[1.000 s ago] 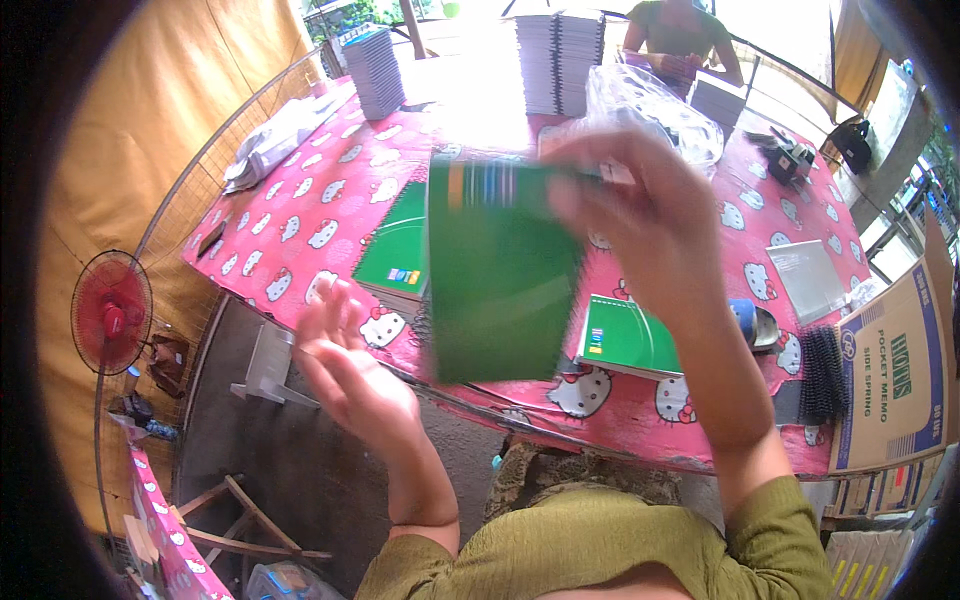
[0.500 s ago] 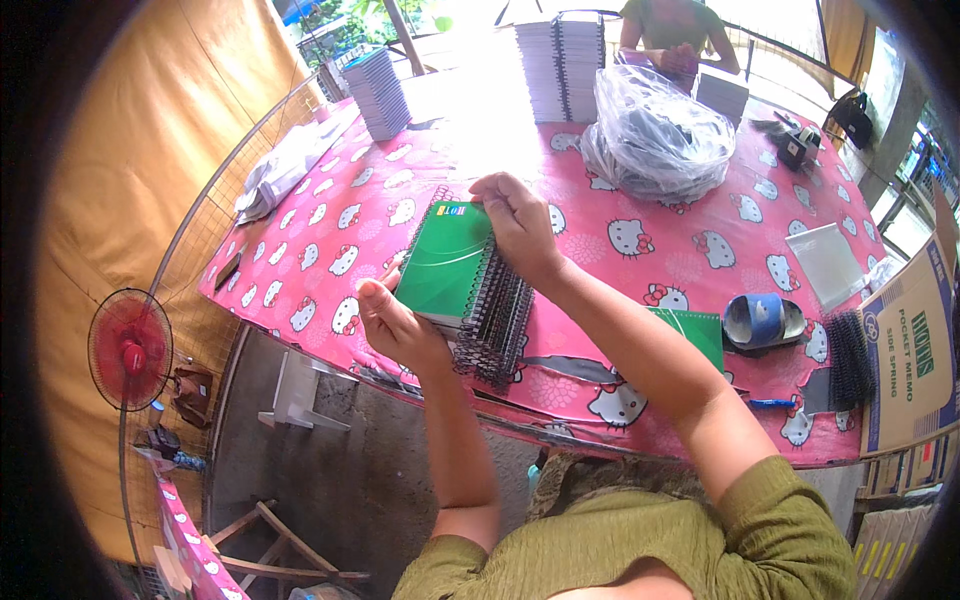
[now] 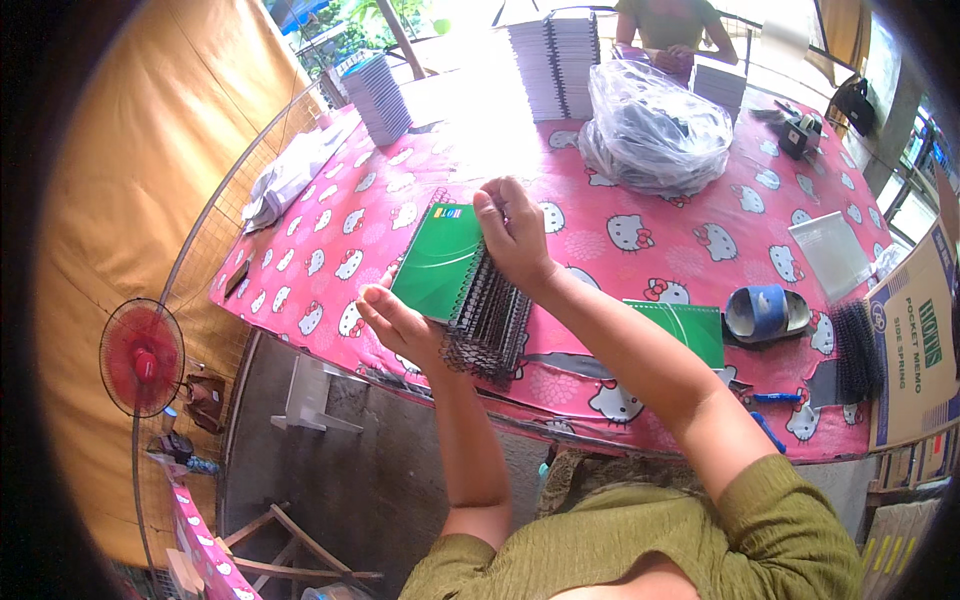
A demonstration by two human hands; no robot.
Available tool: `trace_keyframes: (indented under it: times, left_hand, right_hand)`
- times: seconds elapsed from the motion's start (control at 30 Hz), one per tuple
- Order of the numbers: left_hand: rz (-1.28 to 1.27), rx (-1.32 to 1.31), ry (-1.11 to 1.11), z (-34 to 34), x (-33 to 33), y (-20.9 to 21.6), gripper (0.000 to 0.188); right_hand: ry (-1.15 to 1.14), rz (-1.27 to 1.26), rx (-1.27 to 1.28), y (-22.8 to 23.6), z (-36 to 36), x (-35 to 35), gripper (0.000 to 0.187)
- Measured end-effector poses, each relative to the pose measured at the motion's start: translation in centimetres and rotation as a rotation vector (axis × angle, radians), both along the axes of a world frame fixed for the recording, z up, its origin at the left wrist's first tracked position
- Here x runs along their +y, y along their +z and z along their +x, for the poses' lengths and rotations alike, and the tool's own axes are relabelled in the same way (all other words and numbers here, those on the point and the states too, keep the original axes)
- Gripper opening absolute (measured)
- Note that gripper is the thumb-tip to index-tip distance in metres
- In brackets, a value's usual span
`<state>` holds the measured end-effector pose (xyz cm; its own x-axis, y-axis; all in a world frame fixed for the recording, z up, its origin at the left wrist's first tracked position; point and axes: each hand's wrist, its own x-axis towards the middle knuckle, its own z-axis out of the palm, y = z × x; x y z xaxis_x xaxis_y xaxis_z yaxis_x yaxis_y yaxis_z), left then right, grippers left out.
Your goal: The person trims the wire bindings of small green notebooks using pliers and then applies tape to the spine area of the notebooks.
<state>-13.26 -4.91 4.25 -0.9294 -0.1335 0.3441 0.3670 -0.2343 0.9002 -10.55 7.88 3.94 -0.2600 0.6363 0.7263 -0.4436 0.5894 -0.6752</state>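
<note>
A stack of green-covered spiral notebooks rests on the pink table near its front edge, with black wire coils along its right side. My left hand holds the stack's near left corner, palm against the edge and thumb raised. At the far right corner my right hand is closed, its thumb by the top cover and its fingers curled over the coil side. Its fingertips are partly hidden. Another green notebook lies to the right, partly covered by my right forearm.
A blue slipper, a blue pen, black coils and a cardboard box are at right. Beyond stand a clear plastic bag and tall notebook stacks. Another person sits across. A red fan stands left.
My right hand's fingers have curled in, and its thumb now shows beside the top cover. My left hand keeps its hold on the stack. The view has shifted slightly.
</note>
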Motion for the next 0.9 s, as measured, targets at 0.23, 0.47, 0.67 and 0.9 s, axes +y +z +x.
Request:
trace_keyframes:
  times: [0.23, 0.47, 0.67, 0.9]
  left_hand:
    - [-0.165, 0.271, 0.052, -0.9, -0.4, -0.6, 0.061]
    - [-0.313, 0.679, 0.092, -2.2, -0.5, -0.4, 0.067]
    - [-0.390, 0.731, 0.090, -2.6, -0.9, -1.2, 0.055]
    - [-0.247, 0.710, 0.096, -2.1, -0.9, -0.1, 0.054]
  right_hand:
    - [-0.020, 0.072, 0.003, 0.1, 0.5, 0.8, 0.022]
    - [-0.038, 0.037, -0.069, 0.8, 0.5, 0.4, 0.025]
    - [-0.121, 0.058, -0.051, -0.1, -0.2, 0.2, 0.019]
    - [-0.062, 0.019, -0.085, 0.3, 0.7, 0.3, 0.022]
